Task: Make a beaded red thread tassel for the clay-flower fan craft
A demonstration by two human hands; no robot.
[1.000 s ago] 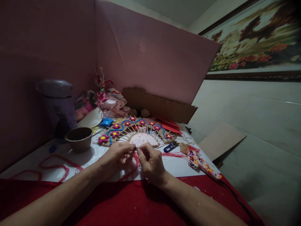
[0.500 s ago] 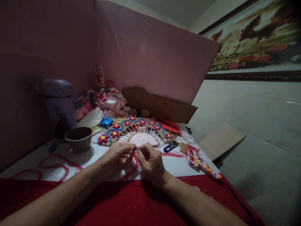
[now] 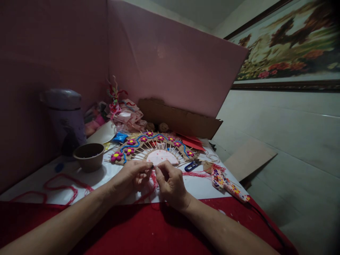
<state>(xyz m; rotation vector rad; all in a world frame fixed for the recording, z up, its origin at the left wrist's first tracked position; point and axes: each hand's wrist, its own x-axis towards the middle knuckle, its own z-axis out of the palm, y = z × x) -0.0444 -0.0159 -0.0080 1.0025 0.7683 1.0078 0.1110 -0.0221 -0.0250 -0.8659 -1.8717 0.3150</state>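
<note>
My left hand (image 3: 136, 174) and my right hand (image 3: 172, 184) meet at the front of the white sheet, each closed in a pinch. Red thread (image 3: 153, 182) hangs down from between their fingertips, and a tiny dark piece shows at the left fingertips, too small to name. Just beyond the hands lies a fan-shaped piece of sticks and twine (image 3: 140, 144), with pink-and-yellow flowers and a wavy blue cord. At its centre is a pale half-circle (image 3: 162, 157) with dots, partly covered by my fingers.
A brown bowl (image 3: 89, 159) and a purple flask (image 3: 66, 124) stand at left. Loose red thread (image 3: 62, 186) trails below them. Blue thread snips (image 3: 193, 165), red paper (image 3: 193, 142) and a flower-patterned glue gun (image 3: 231, 187) with a cord lie at right. Cardboard (image 3: 180, 118) leans behind.
</note>
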